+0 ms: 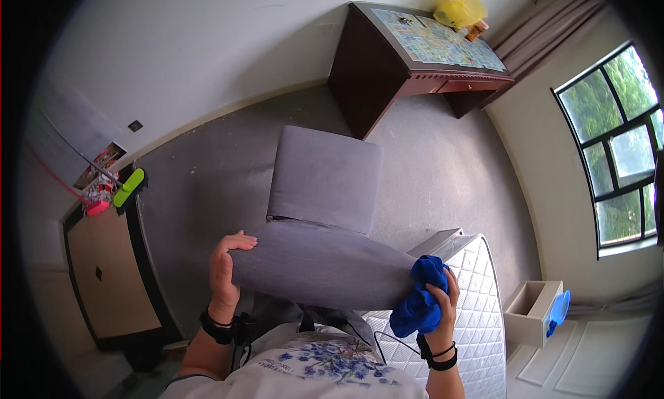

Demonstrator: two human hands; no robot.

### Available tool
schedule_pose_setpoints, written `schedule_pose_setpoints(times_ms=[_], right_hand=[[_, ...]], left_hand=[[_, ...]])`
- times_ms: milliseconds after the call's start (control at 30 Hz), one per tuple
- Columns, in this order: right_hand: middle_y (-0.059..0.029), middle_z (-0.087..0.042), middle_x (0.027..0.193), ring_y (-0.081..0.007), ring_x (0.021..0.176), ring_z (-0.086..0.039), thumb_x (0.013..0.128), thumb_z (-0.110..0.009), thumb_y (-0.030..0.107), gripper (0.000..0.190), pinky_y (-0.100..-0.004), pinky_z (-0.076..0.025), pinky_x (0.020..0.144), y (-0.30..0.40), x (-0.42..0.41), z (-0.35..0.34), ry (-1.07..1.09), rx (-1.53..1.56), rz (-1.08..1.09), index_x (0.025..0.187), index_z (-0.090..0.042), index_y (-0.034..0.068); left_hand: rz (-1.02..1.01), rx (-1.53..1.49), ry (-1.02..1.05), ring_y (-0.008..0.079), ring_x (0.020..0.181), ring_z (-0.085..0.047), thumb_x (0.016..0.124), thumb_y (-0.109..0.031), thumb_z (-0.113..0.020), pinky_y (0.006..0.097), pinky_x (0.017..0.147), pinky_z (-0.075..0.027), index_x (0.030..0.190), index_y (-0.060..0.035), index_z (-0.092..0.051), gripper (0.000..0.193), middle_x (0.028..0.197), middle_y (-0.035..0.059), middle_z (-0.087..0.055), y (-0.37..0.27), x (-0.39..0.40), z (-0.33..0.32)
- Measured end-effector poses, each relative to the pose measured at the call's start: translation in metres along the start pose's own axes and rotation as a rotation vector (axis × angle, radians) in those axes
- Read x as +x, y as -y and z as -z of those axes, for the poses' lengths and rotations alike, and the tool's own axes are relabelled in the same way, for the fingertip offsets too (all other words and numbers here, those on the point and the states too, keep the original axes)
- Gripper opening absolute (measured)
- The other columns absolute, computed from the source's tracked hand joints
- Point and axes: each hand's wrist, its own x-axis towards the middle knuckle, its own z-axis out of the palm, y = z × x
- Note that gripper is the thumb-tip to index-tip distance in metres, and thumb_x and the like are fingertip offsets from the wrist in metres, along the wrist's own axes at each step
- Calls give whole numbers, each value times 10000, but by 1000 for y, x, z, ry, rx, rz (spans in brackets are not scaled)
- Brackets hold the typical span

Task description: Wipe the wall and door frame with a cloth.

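Observation:
Directly before me stands a chair covered in grey fabric, its square seat [327, 178] beyond the upright backrest [321, 264]. My left hand [228, 267] grips the backrest's left edge, fingers bent over its top and thumb on the near side. A crumpled blue cloth [423, 298] is in my right hand [446, 295], pressed against the right end of the backrest. Part of the cloth hangs below my fingers. A gap shows where seat and backrest meet. The chair's legs are hidden.
A white quilted mattress [467, 295] lies close on my right. Beyond it is a drawer unit [531, 308] with a blue basin [559, 308]. A dark red desk [368, 72] bears a yellow plastic bag [460, 10]. Brooms [128, 188] lean at left near a panelled board [111, 282].

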Motion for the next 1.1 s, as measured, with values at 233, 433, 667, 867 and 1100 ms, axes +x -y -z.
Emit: schedule_pose_setpoints(times_ms=[233, 433, 667, 867, 1100], right_hand=[[-162, -455, 1276, -380, 1227, -410, 634, -783, 118, 420, -467, -353, 1014, -54, 9, 24, 68, 106, 152, 1018, -616, 151], [-202, -520, 1201, -342, 1130, -516, 717, -725, 128, 367, -422, -390, 977, -88, 7, 8, -108, 224, 402, 1059, -601, 90], [-97, -590, 1115, -157, 1003, -565, 826, -585, 18, 405, -278, -438, 902, -98, 38, -9, -176, 658, 584, 1217, -479, 13], [-184, -471, 1267, -349, 1200, -448, 747, -666, 28, 535, -390, -378, 993, -107, 43, -29, -426, 293, 654, 1243, -469, 73], [-208, -328, 1385, -367, 1329, -266, 680, -721, 48, 691, -416, -269, 1073, -96, 42, -59, -609, 177, 630, 1299, -426, 126]], left_hand=[[-111, 42, -160, 253, 912, -557, 935, -401, -261, 458, 997, -334, 875, 3, -522, 485, 889, 156, -582, -9, -66, -39], [-257, -200, -278, 246, 923, -559, 951, -382, -254, 412, 939, -388, 935, 8, -521, 473, 924, 142, -575, 9, -87, -43], [-193, -430, -386, 138, 840, -593, 923, -386, -479, 269, 788, -450, 930, -43, -625, 372, 874, 37, -639, 17, -47, -27], [-214, -171, -358, 150, 992, -520, 881, -497, -521, 269, 882, -387, 1064, -40, -594, 497, 1034, 58, -583, 16, -47, -36], [-241, -68, -344, 167, 1085, -464, 813, -511, -617, 294, 945, -356, 1161, -71, -532, 567, 1124, 75, -527, 9, -65, -46]])
